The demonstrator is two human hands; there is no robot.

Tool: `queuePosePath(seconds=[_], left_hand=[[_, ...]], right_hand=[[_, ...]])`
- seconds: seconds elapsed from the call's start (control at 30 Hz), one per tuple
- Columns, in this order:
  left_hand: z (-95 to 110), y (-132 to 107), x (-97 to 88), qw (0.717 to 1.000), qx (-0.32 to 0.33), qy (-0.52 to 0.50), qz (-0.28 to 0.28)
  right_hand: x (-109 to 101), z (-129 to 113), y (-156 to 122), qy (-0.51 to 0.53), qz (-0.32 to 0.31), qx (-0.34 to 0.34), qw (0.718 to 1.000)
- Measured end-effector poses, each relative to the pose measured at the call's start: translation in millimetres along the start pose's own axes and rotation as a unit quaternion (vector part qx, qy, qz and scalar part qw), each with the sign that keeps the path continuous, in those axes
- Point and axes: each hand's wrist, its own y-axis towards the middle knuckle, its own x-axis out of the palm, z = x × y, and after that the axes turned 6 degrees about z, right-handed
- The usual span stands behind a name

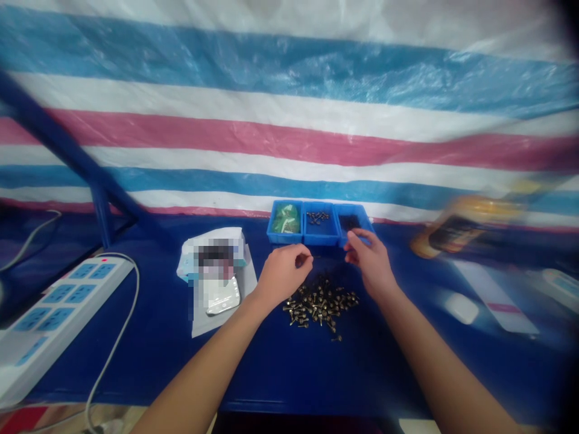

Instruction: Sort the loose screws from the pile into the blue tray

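My left hand (281,272) hovers just above a pile of small dark screws (320,303) on the blue table, its fingers curled in a pinch on a thin screw-like piece. My right hand (371,260) is beside it, fingers curled and pinched toward the left hand, over the pile's far right side. What the right fingers hold is too small to make out. Behind the hands stand three joined blue bins (321,222): the left one has a green bag, the middle one a few screws, the right one dark small parts.
A white power strip (54,307) with a grey cable lies at the left edge. White packets and a foil blister (216,274) lie left of the hands. A blurred yellow bottle (465,232), a white mouse-like object (461,307) and a paper are at right. A striped tarp hangs behind.
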Motion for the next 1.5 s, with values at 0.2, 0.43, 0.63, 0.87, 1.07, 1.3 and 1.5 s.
queuePosePath(seconds=[0.2,0.43,0.63,0.87,1.07,1.3,1.5], left_hand=[[1,0,0.7,1.0,0.008,-0.017,-0.008],[5,0,-1.5,0.999,0.021,-0.034,-0.013],[4,0,-2.5,0.999,0.033,-0.026,-0.017],[6,-1,-2.2,0.999,0.034,-0.021,-0.014],[7,-1,-1.4,0.999,0.031,-0.014,-0.013],[6,-1,-1.9,0.999,0.033,-0.016,-0.022],[6,-2,-2.0,0.999,0.034,-0.014,-0.025]], right_hand=[[0,-1,-2,-0.087,-0.065,-0.047,0.993],[9,-3,-17,-0.231,-0.225,-0.226,0.919],[10,-1,-21,-0.262,-0.227,-0.287,0.893],[11,-2,-25,-0.309,-0.231,-0.327,0.862],[9,-4,-20,-0.282,-0.158,-0.274,0.906],[4,-2,-12,-0.199,-0.153,-0.132,0.959],[0,2,-2,-0.175,-0.058,-0.1,0.978]])
